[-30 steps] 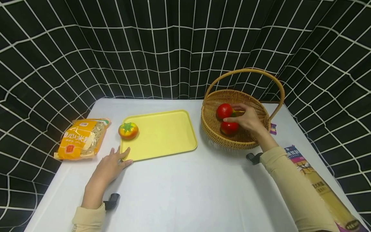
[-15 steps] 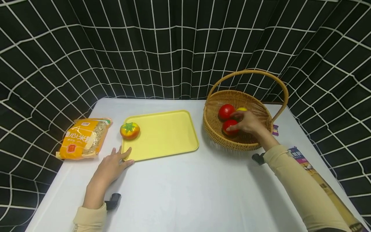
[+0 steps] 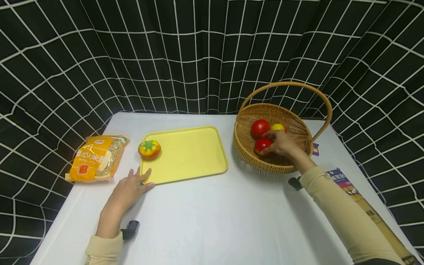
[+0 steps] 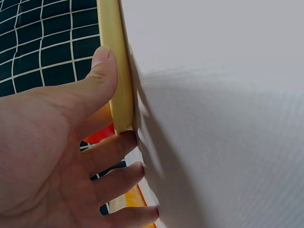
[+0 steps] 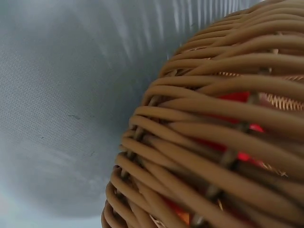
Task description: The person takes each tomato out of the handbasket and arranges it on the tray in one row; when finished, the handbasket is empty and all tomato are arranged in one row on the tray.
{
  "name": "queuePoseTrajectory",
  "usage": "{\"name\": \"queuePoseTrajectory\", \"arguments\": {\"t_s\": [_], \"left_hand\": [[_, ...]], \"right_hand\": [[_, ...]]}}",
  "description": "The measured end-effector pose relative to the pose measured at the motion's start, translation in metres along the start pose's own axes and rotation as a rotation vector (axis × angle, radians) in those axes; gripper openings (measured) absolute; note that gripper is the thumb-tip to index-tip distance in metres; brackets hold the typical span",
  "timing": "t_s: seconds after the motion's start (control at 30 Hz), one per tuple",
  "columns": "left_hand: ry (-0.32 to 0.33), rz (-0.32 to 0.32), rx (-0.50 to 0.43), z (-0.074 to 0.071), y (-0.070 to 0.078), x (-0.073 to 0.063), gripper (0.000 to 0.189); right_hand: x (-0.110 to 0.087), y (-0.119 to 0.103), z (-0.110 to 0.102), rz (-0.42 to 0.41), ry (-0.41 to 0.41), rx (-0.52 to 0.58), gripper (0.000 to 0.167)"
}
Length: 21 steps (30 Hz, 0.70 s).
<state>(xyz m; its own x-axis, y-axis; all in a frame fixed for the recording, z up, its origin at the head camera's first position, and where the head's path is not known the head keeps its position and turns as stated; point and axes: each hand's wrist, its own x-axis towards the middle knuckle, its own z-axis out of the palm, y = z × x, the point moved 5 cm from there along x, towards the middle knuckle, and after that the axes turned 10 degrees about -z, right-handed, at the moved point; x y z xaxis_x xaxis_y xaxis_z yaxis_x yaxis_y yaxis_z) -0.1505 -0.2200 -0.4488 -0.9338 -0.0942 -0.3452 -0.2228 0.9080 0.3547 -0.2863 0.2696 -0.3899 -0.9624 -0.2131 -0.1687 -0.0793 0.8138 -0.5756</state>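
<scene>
My right hand (image 3: 281, 142) reaches into the wicker basket (image 3: 240, 147), its thumb and fingers around the nearer round red fruit (image 3: 261, 146). A second round red fruit (image 3: 260, 128) and a yellow-and-red one (image 3: 278, 127) lie just behind it. In the right wrist view the basket's woven wall (image 5: 199, 123) hides that hand. My left hand (image 3: 129, 189) rests at the near left corner of the yellow tray (image 3: 185, 151), fingers spread. Its thumb touches the tray edge (image 4: 124, 90) in the left wrist view. On the tray's left side sits a yellow-orange tomato (image 3: 149, 149) with a green leafy top.
An orange food bag (image 3: 96, 158) lies left of the tray. Right of the basket are a small purple packet (image 3: 315, 149) and a long noodle package (image 3: 354, 195), partly behind the right sleeve. The basket's tall handle (image 3: 288, 84) arches over it. A black gridded curtain encloses the table.
My right hand has shifted towards the nearer red fruit and taken hold of it, uncovering the yellow-and-red fruit behind. My left hand stays at the tray corner. The head view has shifted slightly.
</scene>
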Motion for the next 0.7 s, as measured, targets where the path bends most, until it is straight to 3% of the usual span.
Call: {"name": "queuePoseTrajectory", "arguments": {"t_s": [0.33,0.7], "left_hand": [[0.002,0.003,0.006,0.0002,-0.0005,0.0004,0.069],[0.0,0.004,0.0,0.0006,-0.0021,0.0012,0.069]], "right_hand": [[-0.0013,0.0,0.0003,0.013,0.006,-0.024,0.067],[-0.0062,-0.0064,-0.0045,-0.006,0.009,0.039,0.074]]}}
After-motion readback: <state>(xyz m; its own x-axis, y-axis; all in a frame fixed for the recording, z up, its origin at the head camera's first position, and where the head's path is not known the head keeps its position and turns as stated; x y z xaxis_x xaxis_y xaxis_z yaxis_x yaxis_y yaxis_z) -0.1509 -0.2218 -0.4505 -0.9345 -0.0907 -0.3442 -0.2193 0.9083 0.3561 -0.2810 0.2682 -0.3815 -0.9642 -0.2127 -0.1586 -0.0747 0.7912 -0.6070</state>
